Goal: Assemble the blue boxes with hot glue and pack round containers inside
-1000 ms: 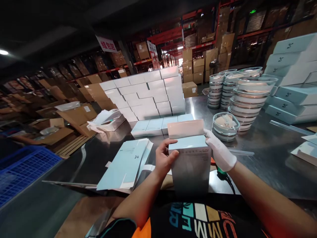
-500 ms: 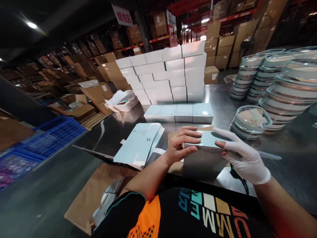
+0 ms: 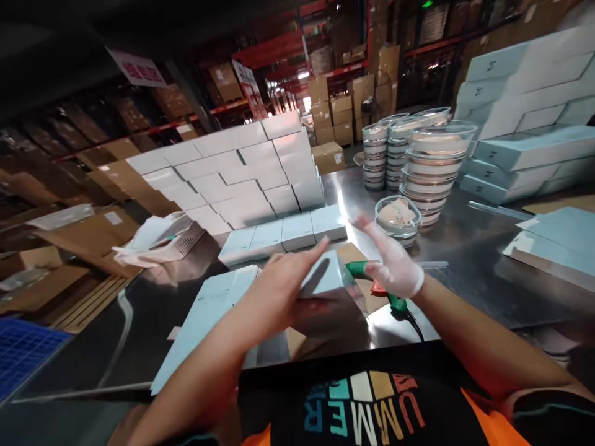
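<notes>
Scanning from the left, I see flat pale-blue carton blanks [image 3: 209, 322] lying on the steel worktop [image 3: 465, 260], a small dark mark on them too blurred to read. My left hand [image 3: 279, 288] lies flat, fingers stretched out, its grip spread across the top of the folded pale-blue box [image 3: 332, 291], which stands on the worktop right in front of my chest. My gloved right hand [image 3: 395, 266] hovers just right of the box, grip open and apart from it, above a green-handled tool [image 3: 372, 272]. Beyond sits a lidded clear dish [image 3: 397, 217]. My shirt [image 3: 372, 409] shows the letters "UMMER".
</notes>
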Action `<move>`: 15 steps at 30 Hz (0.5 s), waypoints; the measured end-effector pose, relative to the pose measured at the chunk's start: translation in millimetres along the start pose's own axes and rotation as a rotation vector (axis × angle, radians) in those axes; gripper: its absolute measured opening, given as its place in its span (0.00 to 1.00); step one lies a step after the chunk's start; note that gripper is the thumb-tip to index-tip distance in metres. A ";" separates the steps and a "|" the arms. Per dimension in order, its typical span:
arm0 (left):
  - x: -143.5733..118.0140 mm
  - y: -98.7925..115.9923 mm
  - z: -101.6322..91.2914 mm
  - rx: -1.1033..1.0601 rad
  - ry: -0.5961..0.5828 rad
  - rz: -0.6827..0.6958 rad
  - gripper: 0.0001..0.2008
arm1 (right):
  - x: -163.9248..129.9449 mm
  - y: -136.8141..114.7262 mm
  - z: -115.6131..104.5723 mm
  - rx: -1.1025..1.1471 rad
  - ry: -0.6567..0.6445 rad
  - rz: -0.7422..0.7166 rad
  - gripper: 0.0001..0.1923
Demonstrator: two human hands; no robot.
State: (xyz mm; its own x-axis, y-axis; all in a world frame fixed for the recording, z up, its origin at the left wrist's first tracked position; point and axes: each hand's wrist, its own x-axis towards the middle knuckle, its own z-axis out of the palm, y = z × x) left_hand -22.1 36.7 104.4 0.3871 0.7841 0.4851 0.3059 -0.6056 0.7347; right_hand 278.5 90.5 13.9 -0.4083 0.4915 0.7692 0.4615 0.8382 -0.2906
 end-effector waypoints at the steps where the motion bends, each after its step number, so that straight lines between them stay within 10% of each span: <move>1: 0.9 -3.4 -6.1 0.010 0.146 0.012 0.46 | -3.4 25.3 -13.9 -0.149 0.086 0.145 0.42; 4: 6.7 -23.3 -22.4 -0.086 0.665 0.070 0.57 | -20.7 100.4 -51.3 -0.615 -0.021 0.583 0.33; 6: 12.0 -41.1 -17.7 -0.328 0.819 -0.005 0.59 | -33.9 132.0 -64.0 -0.651 -0.077 0.630 0.19; 11: 24.5 -80.1 69.2 -1.013 0.461 -0.551 0.35 | -49.5 136.8 -57.7 -0.578 -0.034 0.514 0.13; 15: 47.6 -83.1 149.9 -1.298 0.161 -0.667 0.21 | -47.7 119.1 -47.2 -0.501 0.108 0.444 0.13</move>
State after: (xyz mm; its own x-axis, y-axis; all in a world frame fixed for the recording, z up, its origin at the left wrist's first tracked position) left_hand 101.3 103.9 -4.7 0.3651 0.9225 -0.1248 -0.6279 0.3431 0.6986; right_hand 390.0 155.7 -30.5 -0.0266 0.7157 0.6979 0.8873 0.3385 -0.3133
